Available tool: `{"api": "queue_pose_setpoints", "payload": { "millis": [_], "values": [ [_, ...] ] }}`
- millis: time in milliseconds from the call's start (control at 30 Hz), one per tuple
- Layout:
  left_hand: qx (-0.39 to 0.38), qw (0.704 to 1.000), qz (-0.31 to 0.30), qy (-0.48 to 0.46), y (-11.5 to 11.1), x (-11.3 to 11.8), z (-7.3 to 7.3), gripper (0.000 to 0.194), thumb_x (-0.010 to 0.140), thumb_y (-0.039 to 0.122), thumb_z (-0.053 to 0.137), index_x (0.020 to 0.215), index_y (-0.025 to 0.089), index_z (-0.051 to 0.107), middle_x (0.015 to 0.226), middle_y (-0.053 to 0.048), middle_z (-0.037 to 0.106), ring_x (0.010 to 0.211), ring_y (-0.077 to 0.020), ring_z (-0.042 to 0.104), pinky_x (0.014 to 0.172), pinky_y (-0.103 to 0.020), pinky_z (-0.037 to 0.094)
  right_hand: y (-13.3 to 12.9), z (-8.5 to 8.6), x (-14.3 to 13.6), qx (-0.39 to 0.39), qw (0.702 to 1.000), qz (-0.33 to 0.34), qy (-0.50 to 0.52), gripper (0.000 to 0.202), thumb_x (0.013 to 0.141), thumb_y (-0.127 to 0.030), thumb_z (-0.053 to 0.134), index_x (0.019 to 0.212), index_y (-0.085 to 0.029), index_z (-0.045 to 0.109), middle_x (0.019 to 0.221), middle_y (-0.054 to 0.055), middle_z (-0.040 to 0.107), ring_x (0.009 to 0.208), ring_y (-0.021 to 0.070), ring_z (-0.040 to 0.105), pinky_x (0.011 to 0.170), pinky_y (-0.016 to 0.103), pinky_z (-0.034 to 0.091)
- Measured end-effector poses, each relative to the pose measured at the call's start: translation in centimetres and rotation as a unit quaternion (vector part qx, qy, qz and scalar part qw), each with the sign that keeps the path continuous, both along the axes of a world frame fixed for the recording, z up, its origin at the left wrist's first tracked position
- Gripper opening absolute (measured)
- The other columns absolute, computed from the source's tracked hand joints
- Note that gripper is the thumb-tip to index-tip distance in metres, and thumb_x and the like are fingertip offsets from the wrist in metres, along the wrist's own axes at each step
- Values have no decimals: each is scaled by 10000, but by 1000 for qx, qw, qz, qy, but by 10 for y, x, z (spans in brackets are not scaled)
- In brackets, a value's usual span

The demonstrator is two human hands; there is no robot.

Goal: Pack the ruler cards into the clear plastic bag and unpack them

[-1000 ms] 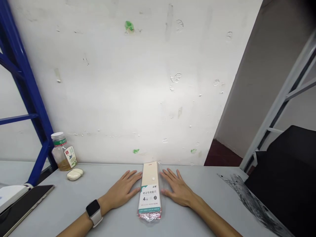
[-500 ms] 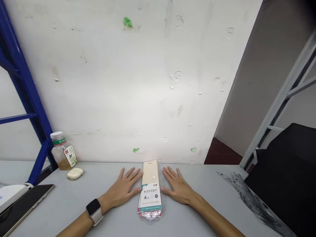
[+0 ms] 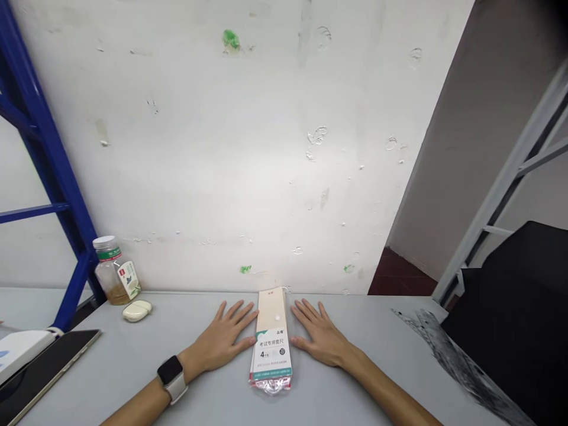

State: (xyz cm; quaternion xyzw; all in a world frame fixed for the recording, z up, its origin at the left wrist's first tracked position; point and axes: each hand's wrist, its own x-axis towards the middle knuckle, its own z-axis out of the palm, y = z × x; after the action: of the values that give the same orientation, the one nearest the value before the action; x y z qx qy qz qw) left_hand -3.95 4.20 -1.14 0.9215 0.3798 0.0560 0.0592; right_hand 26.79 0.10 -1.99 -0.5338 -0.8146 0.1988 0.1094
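Note:
A packaged ruler set (image 3: 273, 343) in a clear plastic sleeve lies lengthwise on the grey table (image 3: 213, 399), its far end near the wall. Its card is cream at the top and white with a teal band below. Flat on the table to its left rests my left hand (image 3: 224, 335), fingers spread, the fingertips close to the package edge. My right hand (image 3: 320, 335) lies palm down on the other side, fingers stretched out, close to the right edge. Neither hand grips anything. A watch (image 3: 171, 373) with a pale strap is on my left wrist.
At the back left stand a clear jar (image 3: 113, 272) with a white lid and a small cream case (image 3: 137, 310). A dark tablet-like device (image 3: 44, 370) and a white object (image 3: 22, 349) are at the left edge. A black item (image 3: 510, 319) occupies the right, before the white wall (image 3: 266, 148).
The whole view has shifted very slightly. Both hands and the package keep the same places on the table.

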Motion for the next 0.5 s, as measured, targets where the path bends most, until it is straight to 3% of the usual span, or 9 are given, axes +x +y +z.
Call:
{"api": "queue_pose_setpoints", "payload": {
  "millis": [67, 133, 233, 300, 400, 500],
  "values": [
    [-1, 1000, 2, 0, -1, 0, 1, 601, 962, 618, 328, 1508, 419, 177, 1588, 5, 230, 1452, -327, 203, 1149, -607, 120, 0, 1, 0, 4, 1000, 0, 7, 746, 907, -681, 319, 1529, -292, 182, 1617, -4, 124, 1489, 282, 64, 1198, 510, -64],
    [-4, 1000, 4, -8, -1, -1, 1, 593, 962, 616, 335, 1504, 426, 189, 1583, 12, 247, 1450, -323, 213, 1151, -609, 121, 2, 2, -1, 14, 999, -24, 44, 661, 931, -652, 276, 1486, -296, 325, 1605, 4, 208, 1477, 277, 144, 1200, 524, 9],
    [-3, 1000, -5, -28, 0, -2, -1, 605, 963, 607, 343, 1510, 414, 172, 1580, 11, 261, 1448, -317, 222, 1161, -592, 113, 6, 3, -6, 40, 979, -87, 182, 510, 919, -617, 353, 1220, -296, 611, 1460, 42, 466, 1335, 282, 417, 1117, 474, 306],
    [-3, 999, -11, -37, 1, -4, -4, 638, 964, 604, 346, 1524, 379, 141, 1583, -9, 256, 1450, -316, 215, 1169, -574, 104, 7, 2, -11, 50, 961, -104, 253, 382, 880, -571, 471, 1028, -276, 664, 1227, 66, 624, 1084, 266, 581, 941, 408, 462],
    [-12, 999, -10, -42, 2, -5, -5, 664, 958, 612, 351, 1531, 336, 163, 1587, -44, 248, 1452, -320, 205, 1170, -579, 83, 7, -1, -19, 45, 955, -101, 275, 272, 858, -487, 523, 892, -246, 646, 909, 36, 671, 774, 211, 590, 741, 350, 495],
    [-28, 998, 6, -62, 2, -4, -1, 613, 937, 625, 396, 1481, 350, 329, 1578, -39, 285, 1447, -326, 214, 1164, -596, 102, 5, -4, -21, 34, 948, -95, 300, 247, 856, -456, 530, 853, -232, 635, 798, 10, 638, 705, 187, 551, 680, 319, 467]
  ]
}}
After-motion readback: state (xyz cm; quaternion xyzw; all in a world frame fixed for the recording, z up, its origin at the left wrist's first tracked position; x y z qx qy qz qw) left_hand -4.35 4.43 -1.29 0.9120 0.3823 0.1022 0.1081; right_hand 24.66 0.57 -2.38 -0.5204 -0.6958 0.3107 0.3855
